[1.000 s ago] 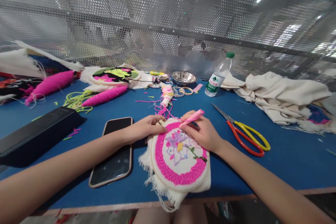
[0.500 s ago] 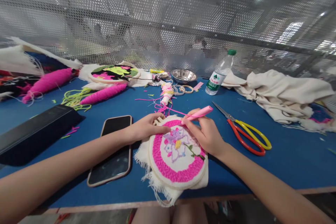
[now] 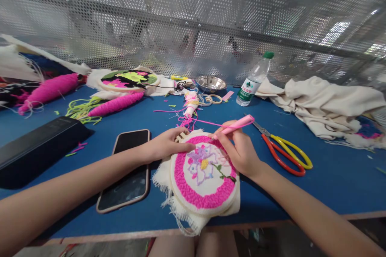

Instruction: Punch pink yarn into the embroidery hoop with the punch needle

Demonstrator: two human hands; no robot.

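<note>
- The blue table [image 3: 337, 184] fills the middle of the frame. The embroidery hoop [image 3: 202, 176] lies lower centre, at the table's near edge.
- The left hand [image 3: 167, 144] curls closed over the hoop's upper-left rim.
- The right hand [image 3: 239, 150] pinches the pink punch needle [image 3: 238, 123] tight. Its tip touches the hoop's top, and its long axis slants toward the upper right.

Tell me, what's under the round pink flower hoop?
A frayed white cloth sticks out beneath the embroidery hoop, on the blue table. Its middle is hidden by the hoop.
</note>
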